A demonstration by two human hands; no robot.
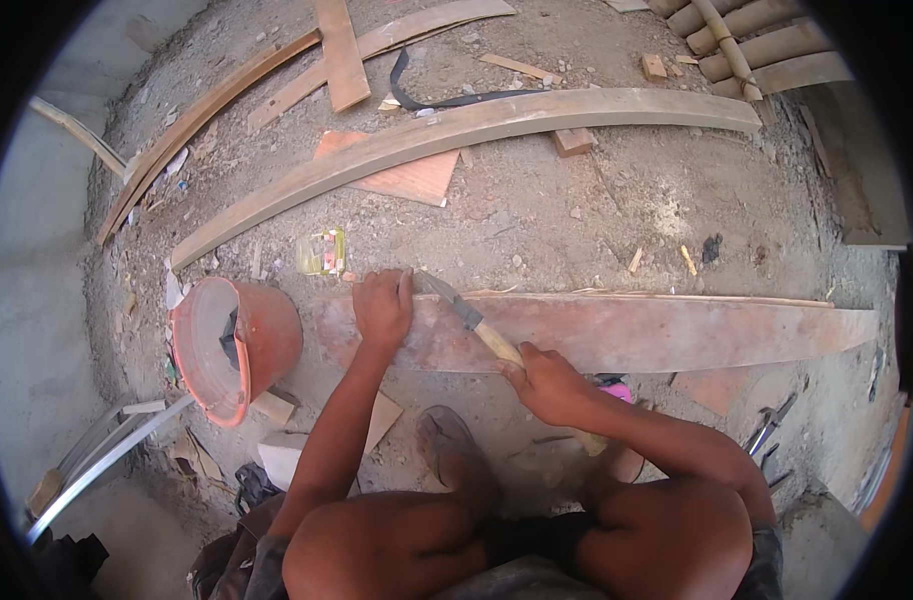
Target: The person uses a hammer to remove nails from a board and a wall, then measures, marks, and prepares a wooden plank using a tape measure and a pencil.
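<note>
A long reddish-brown board lies crosswise in front of me, with a thin pale splintered strip along its far edge. My left hand is closed over the board's left part, fingers at the far edge. My right hand grips the light wooden handle of a chopping knife. Its grey metal blade points up and left, over the board's far edge close to my left hand. Whether the blade touches the wood I cannot tell.
An orange bucket with something dark inside stands left of the board. A long curved timber lies beyond, over a reddish flat piece. A clear plastic container is near my left hand. Pliers-like tools lie at right.
</note>
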